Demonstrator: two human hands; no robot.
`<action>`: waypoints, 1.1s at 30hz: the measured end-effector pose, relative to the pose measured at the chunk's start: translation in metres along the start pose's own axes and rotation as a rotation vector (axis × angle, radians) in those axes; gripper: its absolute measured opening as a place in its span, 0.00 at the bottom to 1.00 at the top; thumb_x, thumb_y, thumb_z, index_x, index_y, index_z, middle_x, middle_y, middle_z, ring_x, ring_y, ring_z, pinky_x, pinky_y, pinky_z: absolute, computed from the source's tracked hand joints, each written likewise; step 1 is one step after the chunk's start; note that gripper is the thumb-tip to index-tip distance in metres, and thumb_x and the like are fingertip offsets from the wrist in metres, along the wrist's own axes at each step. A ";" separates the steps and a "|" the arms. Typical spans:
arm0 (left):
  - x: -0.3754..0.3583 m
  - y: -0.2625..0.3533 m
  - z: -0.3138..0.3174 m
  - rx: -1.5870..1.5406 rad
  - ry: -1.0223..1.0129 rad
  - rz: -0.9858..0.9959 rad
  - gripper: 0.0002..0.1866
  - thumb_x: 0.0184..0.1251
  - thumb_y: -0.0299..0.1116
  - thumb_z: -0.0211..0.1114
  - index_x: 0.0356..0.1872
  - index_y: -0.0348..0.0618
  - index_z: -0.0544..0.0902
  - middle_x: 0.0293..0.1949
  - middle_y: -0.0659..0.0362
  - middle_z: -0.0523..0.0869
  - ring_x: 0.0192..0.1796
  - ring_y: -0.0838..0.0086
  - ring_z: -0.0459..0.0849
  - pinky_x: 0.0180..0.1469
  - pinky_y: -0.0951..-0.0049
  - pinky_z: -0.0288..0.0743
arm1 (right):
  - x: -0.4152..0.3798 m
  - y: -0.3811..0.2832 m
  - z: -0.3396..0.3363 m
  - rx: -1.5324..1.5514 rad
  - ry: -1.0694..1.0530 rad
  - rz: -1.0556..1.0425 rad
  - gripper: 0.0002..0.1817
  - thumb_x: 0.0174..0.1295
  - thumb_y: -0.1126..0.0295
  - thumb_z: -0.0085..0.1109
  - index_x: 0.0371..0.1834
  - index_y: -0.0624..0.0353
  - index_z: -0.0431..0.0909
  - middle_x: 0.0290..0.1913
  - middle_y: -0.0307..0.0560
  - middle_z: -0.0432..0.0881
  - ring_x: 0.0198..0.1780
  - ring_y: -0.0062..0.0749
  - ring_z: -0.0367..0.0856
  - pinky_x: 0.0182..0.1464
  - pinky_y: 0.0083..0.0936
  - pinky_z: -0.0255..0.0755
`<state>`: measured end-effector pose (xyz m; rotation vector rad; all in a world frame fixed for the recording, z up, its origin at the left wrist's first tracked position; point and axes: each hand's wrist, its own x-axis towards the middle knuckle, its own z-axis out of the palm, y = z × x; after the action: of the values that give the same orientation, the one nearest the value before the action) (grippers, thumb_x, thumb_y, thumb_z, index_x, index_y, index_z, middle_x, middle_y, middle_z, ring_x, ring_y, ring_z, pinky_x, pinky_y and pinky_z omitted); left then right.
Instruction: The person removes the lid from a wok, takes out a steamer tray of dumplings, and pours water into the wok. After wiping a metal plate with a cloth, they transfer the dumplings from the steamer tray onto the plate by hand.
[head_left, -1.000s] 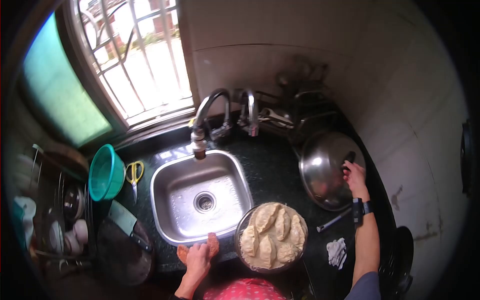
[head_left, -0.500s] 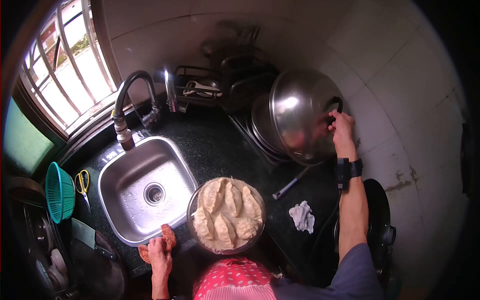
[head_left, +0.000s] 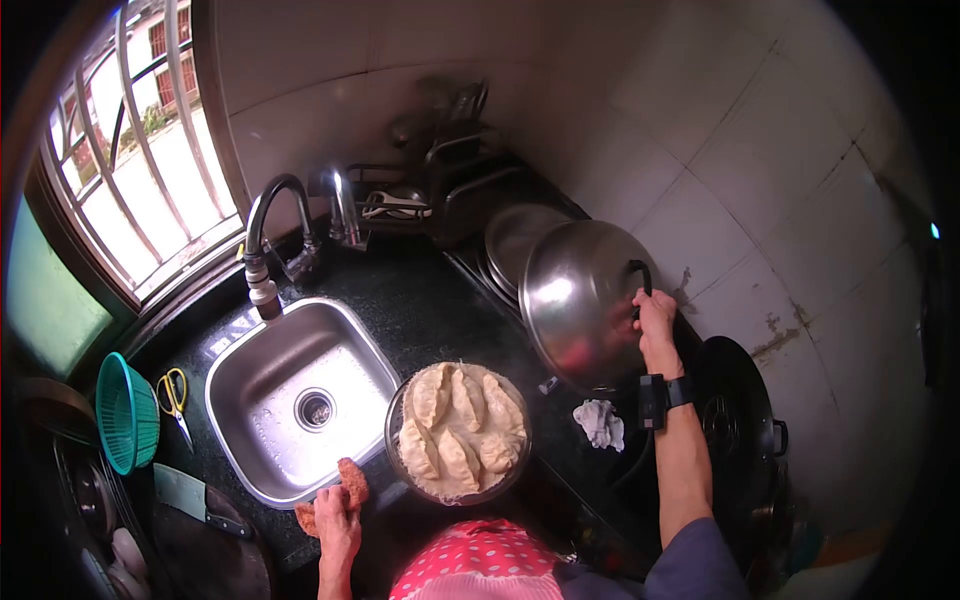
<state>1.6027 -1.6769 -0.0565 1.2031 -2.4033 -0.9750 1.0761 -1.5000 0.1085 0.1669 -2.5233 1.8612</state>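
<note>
My right hand (head_left: 656, 318) grips the black handle of a large domed metal lid (head_left: 585, 295), which is tilted over the back right of the counter. On the front rim of the sink (head_left: 232, 455), my left hand (head_left: 336, 515) is closed on a reddish-brown cloth (head_left: 352, 482). Between my hands, near the counter's front edge, sits a round dish (head_left: 397, 468) holding several pale dumplings (head_left: 459, 400). A crumpled white cloth (head_left: 600, 424) lies just below the lid.
At the left are a green basket (head_left: 128, 415), yellow-handled scissors (head_left: 175, 395) and a cleaver (head_left: 190, 495). A faucet (head_left: 262, 240) arches over the sink. Behind the lid are stacked round pans (head_left: 515, 240). A black wok (head_left: 735, 400) stands at the right.
The lid in my right hand has moved left and down, toward the white cloth, and now covers most of the rod on the counter. My left hand still holds the brown cloth. The view has shifted slightly.
</note>
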 end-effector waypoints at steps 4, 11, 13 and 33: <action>-0.001 -0.006 0.002 -0.010 0.027 0.034 0.13 0.55 0.21 0.64 0.42 0.40 0.76 0.40 0.47 0.75 0.44 0.49 0.74 0.46 0.54 0.68 | -0.012 0.010 0.000 0.034 0.043 0.008 0.10 0.64 0.70 0.56 0.25 0.58 0.74 0.25 0.37 0.73 0.18 0.20 0.66 0.14 0.19 0.58; 0.001 0.001 0.000 0.008 0.036 0.020 0.12 0.54 0.22 0.64 0.40 0.41 0.76 0.39 0.46 0.75 0.43 0.48 0.74 0.44 0.52 0.68 | -0.014 0.030 -0.017 0.021 0.095 0.032 0.10 0.61 0.72 0.55 0.21 0.55 0.71 0.19 0.34 0.67 0.15 0.18 0.61 0.12 0.19 0.53; 0.003 0.004 0.001 0.056 0.023 -0.012 0.11 0.53 0.23 0.64 0.39 0.41 0.76 0.38 0.47 0.75 0.43 0.48 0.75 0.42 0.51 0.69 | 0.014 0.064 -0.027 -0.031 0.061 -0.036 0.10 0.62 0.69 0.54 0.23 0.57 0.72 0.18 0.38 0.71 0.13 0.24 0.67 0.11 0.24 0.59; -0.127 -0.003 -0.128 -0.836 0.066 -0.615 0.15 0.59 0.27 0.70 0.45 0.35 0.78 0.31 0.63 0.82 0.33 0.82 0.80 0.34 0.78 0.75 | -0.233 -0.151 0.084 0.009 -0.657 -0.503 0.17 0.70 0.70 0.51 0.59 0.66 0.73 0.39 0.35 0.77 0.29 0.07 0.66 0.23 0.07 0.55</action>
<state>1.7491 -1.6349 0.0413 1.5542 -1.2762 -1.8118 1.3262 -1.6047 0.2120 1.4701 -2.4385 1.7911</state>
